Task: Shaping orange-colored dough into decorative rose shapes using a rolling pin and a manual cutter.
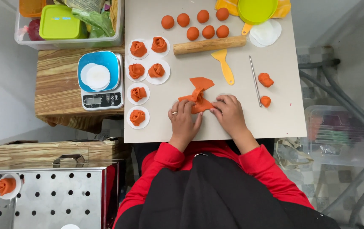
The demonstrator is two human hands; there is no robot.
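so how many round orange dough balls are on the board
7, all at the board's far edge: four in a back row and three in front, just behind the rolling pin. None looks hidden.

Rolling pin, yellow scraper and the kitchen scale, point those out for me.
rolling pin [209, 44], head view, middle of the wooden barrel.
yellow scraper [220, 56], head view, on the flat blade.
kitchen scale [110, 63], head view, bare blue part of the platform beside the white discs.
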